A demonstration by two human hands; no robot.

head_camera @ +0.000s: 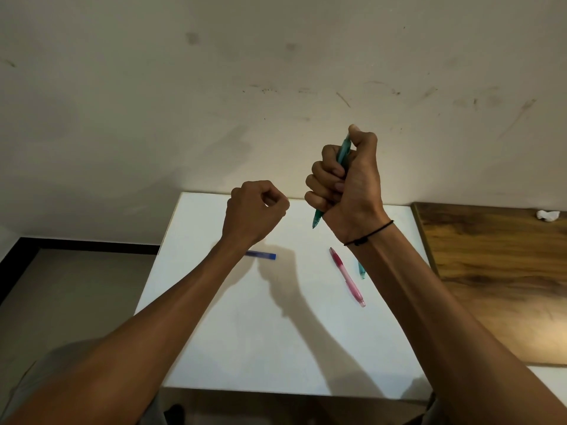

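My right hand (346, 176) is raised above the white table (245, 332) and grips a teal pen (317, 217) in its fist, thumb on the top end, tip pointing down. My left hand (254, 210) is also raised, its fingers curled into a fist with nothing seen in it. On the table lie a pink pen (346, 276), a blue pen (264, 255) partly hidden by my left wrist, and the end of a second teal pen (361, 269) that shows beside my right forearm.
A wooden board (497, 271) adjoins the table on the right, with a small white crumpled scrap (547, 215) near its far edge. A marked wall stands right behind the table. Floor with a dark skirting lies to the left.
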